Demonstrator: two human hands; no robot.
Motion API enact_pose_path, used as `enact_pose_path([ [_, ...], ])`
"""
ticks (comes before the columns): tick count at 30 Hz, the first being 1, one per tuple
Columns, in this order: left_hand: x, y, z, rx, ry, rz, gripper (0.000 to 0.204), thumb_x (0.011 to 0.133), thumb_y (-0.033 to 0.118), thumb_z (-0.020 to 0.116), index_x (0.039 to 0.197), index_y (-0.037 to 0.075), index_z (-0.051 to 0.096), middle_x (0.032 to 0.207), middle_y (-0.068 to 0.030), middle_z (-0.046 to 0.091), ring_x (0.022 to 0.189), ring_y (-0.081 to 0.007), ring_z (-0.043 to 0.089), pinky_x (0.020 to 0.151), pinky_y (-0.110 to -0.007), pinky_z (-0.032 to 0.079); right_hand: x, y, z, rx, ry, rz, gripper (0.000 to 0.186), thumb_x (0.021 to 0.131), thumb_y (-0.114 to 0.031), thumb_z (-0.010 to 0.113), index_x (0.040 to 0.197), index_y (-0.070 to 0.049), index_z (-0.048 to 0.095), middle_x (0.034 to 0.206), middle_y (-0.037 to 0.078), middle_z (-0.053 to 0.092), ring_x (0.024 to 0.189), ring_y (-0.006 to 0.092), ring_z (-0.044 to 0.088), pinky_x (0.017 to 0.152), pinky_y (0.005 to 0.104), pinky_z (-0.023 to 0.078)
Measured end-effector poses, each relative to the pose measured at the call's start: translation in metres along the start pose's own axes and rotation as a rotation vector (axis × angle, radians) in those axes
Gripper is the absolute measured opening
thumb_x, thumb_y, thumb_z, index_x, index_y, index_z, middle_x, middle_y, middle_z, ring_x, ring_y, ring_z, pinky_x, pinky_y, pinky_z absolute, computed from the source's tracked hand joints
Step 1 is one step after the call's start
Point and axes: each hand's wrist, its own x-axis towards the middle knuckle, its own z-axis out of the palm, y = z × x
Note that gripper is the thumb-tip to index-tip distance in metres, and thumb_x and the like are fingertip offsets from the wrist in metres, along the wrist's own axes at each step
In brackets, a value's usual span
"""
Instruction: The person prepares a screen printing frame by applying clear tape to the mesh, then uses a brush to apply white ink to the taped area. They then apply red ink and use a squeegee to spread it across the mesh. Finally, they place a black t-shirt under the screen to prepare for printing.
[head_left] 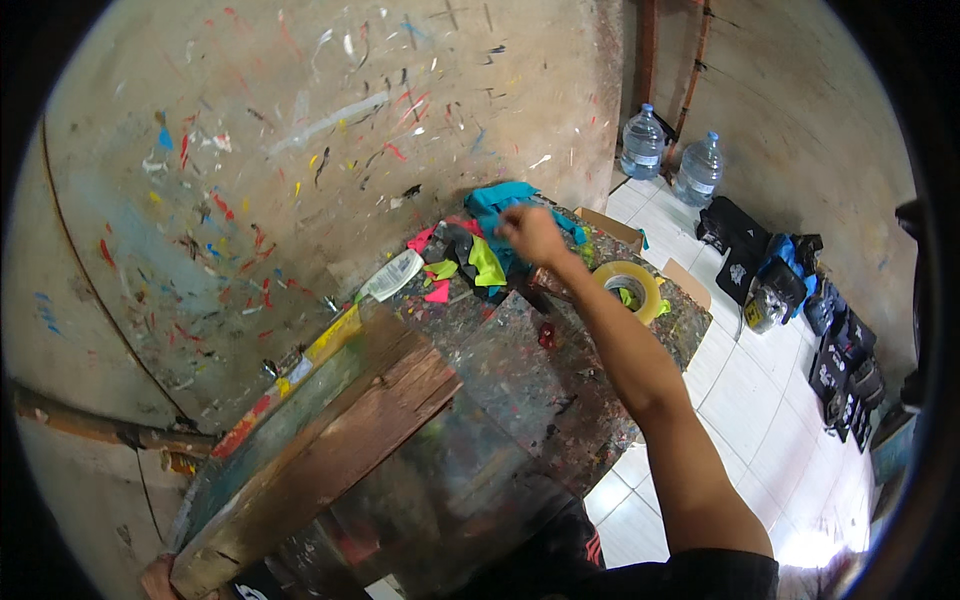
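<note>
Teal cloth [490, 200] lies at the far end of the paint-stained table [505, 350], close to the wall, bunched among smaller scraps: a lime piece [487, 263] and a pink one [437, 291] among them. Your right hand [532, 238] is at the cloth, arm stretched out over the table, fingers curled. Whether they pinch any of it or only hover, I cannot tell from this angle. Your left hand [157, 578] is at the near end of the thick wooden board [330, 465], mostly cut off by the lower edge of the view, so I cannot tell how firmly you hold it.

The step in hand looks like reaching into the cloth pile while the left hand minds the board. As I judge it, the next move calls for a sure pinch on one piece alone, with your forearm kept off the tape roll [650, 290] just beside it and the left hand steady on the wood.
</note>
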Motion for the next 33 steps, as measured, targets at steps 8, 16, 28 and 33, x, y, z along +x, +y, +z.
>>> enact_pose_path([
  [8, -0.002, 0.015, -0.002, -0.008, -0.069, -0.119, 0.064, 0.092, 0.04, 0.063, 0.137, -0.005, 0.052, 0.126, -0.0246, 0.058, 0.113, -0.0399, 0.056, 0.099, -0.049, 0.042, 0.021, -0.078, -0.087, 0.792, 0.402, -0.14, 0.024, 0.098, -0.016, 0.067, 0.111, 0.002, 0.06, 0.085, 0.004, 0.066, 0.075, 0.009, 0.058, 0.068, 0.0261, 0.049],
  [16, 0.021, 0.053, 0.006, -0.029, 0.156, -0.088, 0.067, 0.081, 0.052, 0.076, 0.117, -0.003, 0.067, 0.107, -0.0194, 0.068, 0.098, -0.0376, 0.063, 0.087, -0.045, 0.047, -0.073, -0.118, -0.072, 0.556, 0.489, 0.239, 0.03, 0.1, -0.022, 0.061, 0.119, 0.001, 0.066, 0.089, 0.007, 0.067, 0.074, 0.0105, 0.056, 0.066, 0.0269, 0.046],
  [28, 0.034, 0.066, 0.008, -0.05, 0.246, -0.016, 0.066, 0.057, 0.043, 0.089, 0.107, 0.003, 0.071, 0.098, -0.0124, 0.072, 0.09, -0.0305, 0.068, 0.082, -0.039, 0.047, -0.234, -0.168, 0.178, 0.032, -0.156, -0.469, 0.024, 0.087, -0.01, 0.067, 0.108, 0.001, 0.07, 0.112, 0.028, 0.068, 0.108, 0.0462, 0.062, 0.097, 0.0516, 0.048],
  [33, 0.028, 0.067, 0.007, -0.098, 0.241, -0.042, 0.065, 0.056, 0.041, 0.09, 0.107, 0.005, 0.072, 0.098, -0.0112, 0.072, 0.088, -0.0297, 0.068, 0.08, -0.04, 0.048, -0.28, -0.197, 0.225, 0.02, -0.519, -0.627, 0.03, 0.086, -0.014, 0.068, 0.113, -0.001, 0.068, 0.118, 0.026, 0.064, 0.112, 0.0435, 0.06, 0.097, 0.0538, 0.046],
])
